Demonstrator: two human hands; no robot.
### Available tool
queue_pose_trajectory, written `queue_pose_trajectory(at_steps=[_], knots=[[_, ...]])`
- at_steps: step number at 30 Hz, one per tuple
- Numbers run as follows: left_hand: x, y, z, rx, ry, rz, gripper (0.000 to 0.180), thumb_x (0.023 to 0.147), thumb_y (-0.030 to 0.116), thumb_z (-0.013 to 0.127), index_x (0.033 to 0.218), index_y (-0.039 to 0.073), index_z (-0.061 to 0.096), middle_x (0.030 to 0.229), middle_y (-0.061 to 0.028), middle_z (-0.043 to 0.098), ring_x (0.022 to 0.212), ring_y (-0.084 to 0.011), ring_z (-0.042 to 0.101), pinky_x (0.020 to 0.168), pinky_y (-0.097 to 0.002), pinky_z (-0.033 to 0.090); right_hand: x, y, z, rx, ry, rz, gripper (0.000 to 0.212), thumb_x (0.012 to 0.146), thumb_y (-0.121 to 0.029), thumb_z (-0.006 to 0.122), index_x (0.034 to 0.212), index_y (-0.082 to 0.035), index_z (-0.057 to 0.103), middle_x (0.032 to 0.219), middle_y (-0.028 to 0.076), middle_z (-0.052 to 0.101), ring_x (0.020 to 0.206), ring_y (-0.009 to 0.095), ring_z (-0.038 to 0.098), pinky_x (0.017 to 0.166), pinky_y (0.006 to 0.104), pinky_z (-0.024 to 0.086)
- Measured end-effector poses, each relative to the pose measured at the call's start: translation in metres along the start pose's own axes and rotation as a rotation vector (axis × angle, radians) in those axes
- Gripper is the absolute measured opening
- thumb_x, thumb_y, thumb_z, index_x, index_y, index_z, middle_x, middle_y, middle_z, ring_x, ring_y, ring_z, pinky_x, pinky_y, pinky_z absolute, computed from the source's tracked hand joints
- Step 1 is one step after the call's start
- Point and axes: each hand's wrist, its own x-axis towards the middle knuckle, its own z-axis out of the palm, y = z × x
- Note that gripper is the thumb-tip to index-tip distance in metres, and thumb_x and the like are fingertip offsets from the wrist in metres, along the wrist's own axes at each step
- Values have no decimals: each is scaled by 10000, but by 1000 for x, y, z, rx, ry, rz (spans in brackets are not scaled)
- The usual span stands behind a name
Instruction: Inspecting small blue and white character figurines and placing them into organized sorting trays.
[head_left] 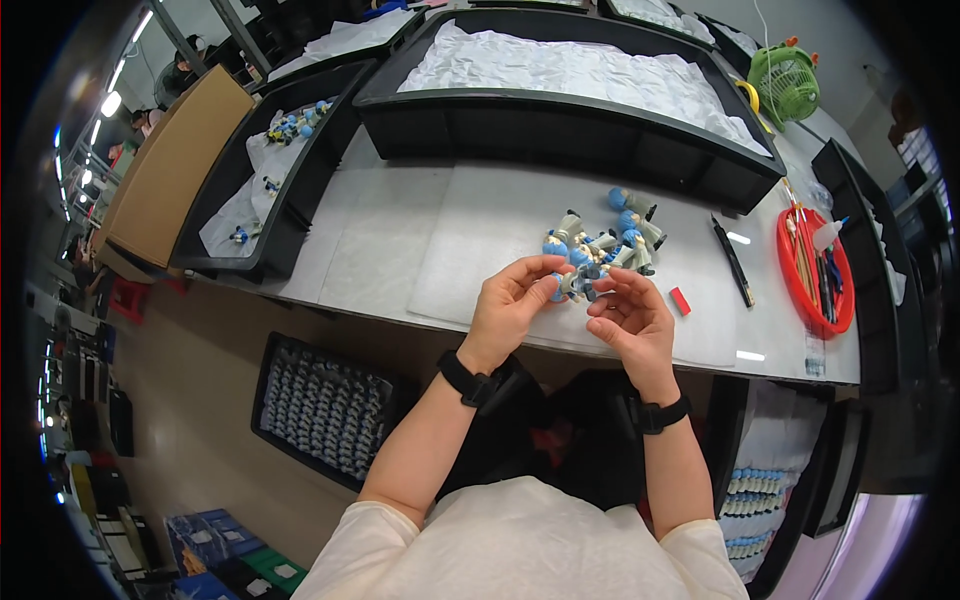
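Observation:
Just in front of the table's near edge, my left hand (508,308) pinches a small blue-and-white figurine (566,288) between thumb and fingertips. My right hand (638,326) is at the figurine's other end, its fingers loosely curved and its thumb apart from them. Whether those fingertips touch it I cannot tell. Right behind both hands lies a loose pile of similar figurines (640,228) with blue heads and pale bodies. Part of the pile is hidden by my fingers.
A large black tray (570,135) lined with white sheeting stands behind the pile. Another black tray (290,235) at left holds several figurines. A red piece (680,301), a black pen (733,262) and a red basket (845,290) of tools lie right. Crates of figurines (325,405) sit below.

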Motion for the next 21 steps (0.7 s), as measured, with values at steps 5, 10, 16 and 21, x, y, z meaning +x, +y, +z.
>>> queue_pose_trajectory(at_steps=[5, 10, 16, 21], knots=[[1, -1, 1, 31, -11, 10, 244, 885, 46, 464, 1119, -17, 486, 1034, -103, 569, 931, -135, 545, 810, -270, 485, -1, 1, 0, -16, -10, 14, 532, 676, 65, 690, 1150, -14, 463, 1015, 101, 535, 843, 128, 552, 756, 244, 493], [1, 0, 1, 30, -12, 3, 252, 884, 44, 465, 1129, -14, 475, 1041, -105, 565, 934, -134, 545, 808, -268, 483, -1, 1, -2, -12, -21, 25, 529, 673, 50, 700, 1145, -10, 468, 1004, 97, 539, 848, 127, 552, 755, 245, 493], [-2, -1, -2, 58, -16, 117, 356, 785, -61, 559, 1126, -5, 475, 1079, -122, 552, 1005, -178, 535, 875, -301, 454, 0, 1, 3, -57, 4, 20, 515, 687, 3, 709, 1144, -2, 470, 1014, 76, 526, 894, 125, 538, 741, 235, 489], [-6, 1, -1, -73, -15, 145, 483, 683, -148, 609, 1124, -2, 476, 1077, -126, 551, 1025, -193, 529, 877, -296, 450, -1, 1, 9, -136, 23, 5, 453, 714, -14, 689, 1118, 16, 487, 1015, 75, 533, 877, 116, 540, 716, 218, 482]])
